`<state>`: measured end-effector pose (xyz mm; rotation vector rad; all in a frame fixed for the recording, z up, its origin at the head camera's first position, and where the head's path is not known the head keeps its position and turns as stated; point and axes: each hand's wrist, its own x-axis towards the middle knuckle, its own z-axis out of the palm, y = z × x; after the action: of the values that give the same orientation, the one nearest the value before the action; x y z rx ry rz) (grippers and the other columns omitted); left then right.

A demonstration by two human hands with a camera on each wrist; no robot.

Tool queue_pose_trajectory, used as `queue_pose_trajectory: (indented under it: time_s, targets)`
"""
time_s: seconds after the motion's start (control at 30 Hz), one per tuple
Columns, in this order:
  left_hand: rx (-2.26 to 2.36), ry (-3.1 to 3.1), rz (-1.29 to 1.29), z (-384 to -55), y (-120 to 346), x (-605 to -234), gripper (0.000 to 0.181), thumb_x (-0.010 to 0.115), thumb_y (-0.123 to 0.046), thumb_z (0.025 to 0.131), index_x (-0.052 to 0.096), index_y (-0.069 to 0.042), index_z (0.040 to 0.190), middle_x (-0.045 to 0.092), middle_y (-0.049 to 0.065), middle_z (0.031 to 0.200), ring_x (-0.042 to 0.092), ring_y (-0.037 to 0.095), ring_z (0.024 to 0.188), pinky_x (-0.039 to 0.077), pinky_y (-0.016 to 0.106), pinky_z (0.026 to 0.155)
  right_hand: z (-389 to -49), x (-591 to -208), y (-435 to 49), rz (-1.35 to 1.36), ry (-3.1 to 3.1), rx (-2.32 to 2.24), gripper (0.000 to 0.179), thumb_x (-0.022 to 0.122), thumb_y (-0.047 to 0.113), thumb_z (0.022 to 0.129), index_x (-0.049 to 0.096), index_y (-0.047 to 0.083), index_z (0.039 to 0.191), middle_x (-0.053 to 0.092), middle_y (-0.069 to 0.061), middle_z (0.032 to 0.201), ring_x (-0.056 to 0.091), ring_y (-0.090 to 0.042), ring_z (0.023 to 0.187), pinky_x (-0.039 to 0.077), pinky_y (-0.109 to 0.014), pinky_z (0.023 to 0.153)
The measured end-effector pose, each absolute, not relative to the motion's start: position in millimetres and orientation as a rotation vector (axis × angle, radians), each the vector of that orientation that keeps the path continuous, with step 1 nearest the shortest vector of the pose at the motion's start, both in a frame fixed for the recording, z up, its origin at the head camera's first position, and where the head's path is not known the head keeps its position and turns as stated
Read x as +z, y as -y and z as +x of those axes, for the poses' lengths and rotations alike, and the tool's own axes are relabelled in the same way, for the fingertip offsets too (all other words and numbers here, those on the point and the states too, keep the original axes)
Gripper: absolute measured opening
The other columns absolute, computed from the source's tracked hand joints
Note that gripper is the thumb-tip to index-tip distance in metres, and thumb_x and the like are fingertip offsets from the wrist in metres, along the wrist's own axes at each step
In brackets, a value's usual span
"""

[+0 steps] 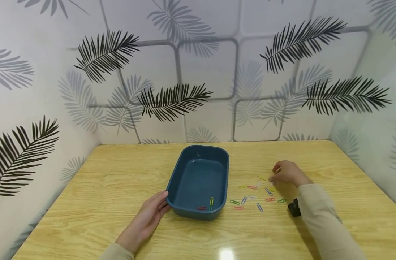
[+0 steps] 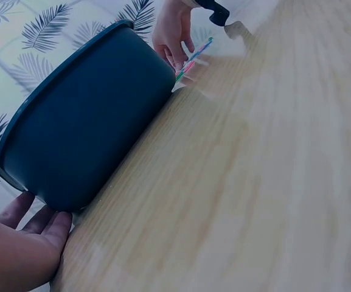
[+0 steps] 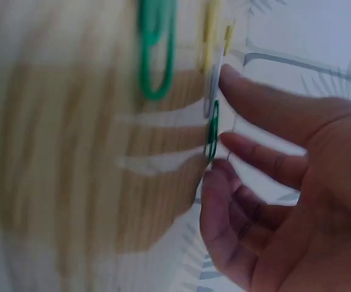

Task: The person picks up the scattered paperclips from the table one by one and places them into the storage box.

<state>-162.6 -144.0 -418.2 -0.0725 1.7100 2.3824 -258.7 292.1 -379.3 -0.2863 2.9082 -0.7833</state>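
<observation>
A dark blue rectangular bin (image 1: 198, 215) stands on the wooden table. My left hand (image 1: 149, 218) holds its near left corner, thumb at the rim and fingers against the outer wall. Inside it lie a yellow paper clip (image 1: 211, 201), a red paper clip (image 1: 201, 208) and a green one. Right of the bin, several coloured paper clips are scattered. My right hand (image 1: 289, 172) is low over their far right side. In the right wrist view its thumb and index finger are apart, close to a green paper clip (image 3: 213, 131); whether they touch it, I cannot tell.
The wooden table (image 1: 126, 169) reaches back to a wall (image 1: 211, 122) with a leaf pattern. A black device (image 1: 294, 208) sits at the right wrist, above the table. Loose clips nearer the bin include a pink one (image 1: 239, 208) and a blue one (image 1: 259, 207).
</observation>
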Motion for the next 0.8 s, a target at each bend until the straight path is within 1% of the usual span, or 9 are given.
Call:
queue_pose_trajectory:
  time_s: [0.1, 0.23, 0.33, 0.47, 0.57, 0.63, 0.77, 0.8]
  targets:
    - [2.391, -1.706, -0.069, -162.8, 144.0, -418.3, 0.046, 0.051, -0.018, 0.101, 0.04, 0.014, 0.134, 0.058, 0.009, 0.118, 0.055, 0.015, 0.107, 0.046, 0.029, 0.094, -257.4, -379.1, -289.0, -0.281, -2.935, -0.753, 0.034, 0.076, 0.013, 0.082, 0.061, -0.013, 0.098, 0.063, -0.025, 0.095, 0.06, -0.039, 0.086, 0.051, -0.049, 0.073]
    - [2.403, -1.698, -0.076, -163.0, 143.7, -418.8, 0.043, 0.051, -0.016, 0.101, 0.043, 0.013, 0.132, 0.058, 0.009, 0.116, 0.055, 0.016, 0.107, 0.046, 0.029, 0.094, -257.4, -377.4, -285.0, -0.276, -2.944, -0.74, 0.026, 0.077, 0.009, 0.081, 0.065, -0.011, 0.091, 0.065, -0.022, 0.089, 0.06, -0.033, 0.078, 0.052, -0.046, 0.069]
    - [2.396, -1.694, -0.068, -163.0, 143.7, -418.7, 0.043, 0.051, -0.016, 0.101, 0.043, 0.013, 0.131, 0.058, 0.008, 0.116, 0.055, 0.016, 0.107, 0.045, 0.029, 0.095, -258.3, -378.5, -284.5, -0.267, -2.936, -0.747, 0.02, 0.077, 0.007, 0.08, 0.067, -0.009, 0.087, 0.065, -0.018, 0.086, 0.059, -0.027, 0.073, 0.053, -0.042, 0.066]
    - [2.383, -1.701, -0.056, -162.9, 144.3, -418.5, 0.045, 0.051, -0.017, 0.101, 0.042, 0.013, 0.133, 0.058, 0.008, 0.117, 0.055, 0.016, 0.108, 0.045, 0.029, 0.095, -259.2, -381.0, -284.0, -0.248, -2.913, -0.812, 0.015, 0.076, 0.004, 0.081, 0.067, -0.007, 0.081, 0.064, -0.011, 0.076, 0.057, -0.019, 0.065, 0.052, -0.035, 0.06]
    - [2.376, -1.707, -0.053, -162.7, 144.7, -418.4, 0.046, 0.051, -0.018, 0.101, 0.041, 0.014, 0.134, 0.057, 0.009, 0.119, 0.054, 0.016, 0.108, 0.045, 0.029, 0.095, -257.8, -381.4, -283.4, -0.247, -2.905, -0.844, 0.015, 0.076, 0.003, 0.081, 0.064, -0.008, 0.079, 0.062, -0.009, 0.071, 0.056, -0.017, 0.059, 0.051, -0.032, 0.056]
    - [2.373, -1.708, -0.05, -162.4, 144.8, -418.3, 0.046, 0.051, -0.018, 0.101, 0.04, 0.014, 0.134, 0.057, 0.01, 0.12, 0.054, 0.016, 0.108, 0.045, 0.029, 0.095, -256.3, -381.0, -283.6, -0.23, -2.909, -0.819, 0.019, 0.076, 0.005, 0.082, 0.061, -0.007, 0.078, 0.06, -0.009, 0.067, 0.053, -0.016, 0.055, 0.048, -0.031, 0.053]
    - [2.381, -1.71, -0.043, -162.3, 144.7, -418.5, 0.046, 0.051, -0.018, 0.101, 0.041, 0.014, 0.133, 0.056, 0.011, 0.12, 0.054, 0.016, 0.109, 0.045, 0.029, 0.095, -253.2, -378.3, -285.0, -0.184, -2.92, -0.76, 0.027, 0.076, 0.012, 0.083, 0.057, -0.007, 0.079, 0.056, -0.009, 0.067, 0.048, -0.015, 0.051, 0.044, -0.03, 0.052]
    - [2.388, -1.707, -0.041, -162.3, 144.5, -418.7, 0.046, 0.052, -0.018, 0.101, 0.041, 0.014, 0.133, 0.057, 0.011, 0.12, 0.055, 0.016, 0.109, 0.045, 0.029, 0.096, -252.8, -378.1, -285.1, -0.173, -2.916, -0.753, 0.028, 0.076, 0.013, 0.084, 0.058, -0.007, 0.077, 0.055, -0.008, 0.063, 0.046, -0.014, 0.049, 0.042, -0.03, 0.051]
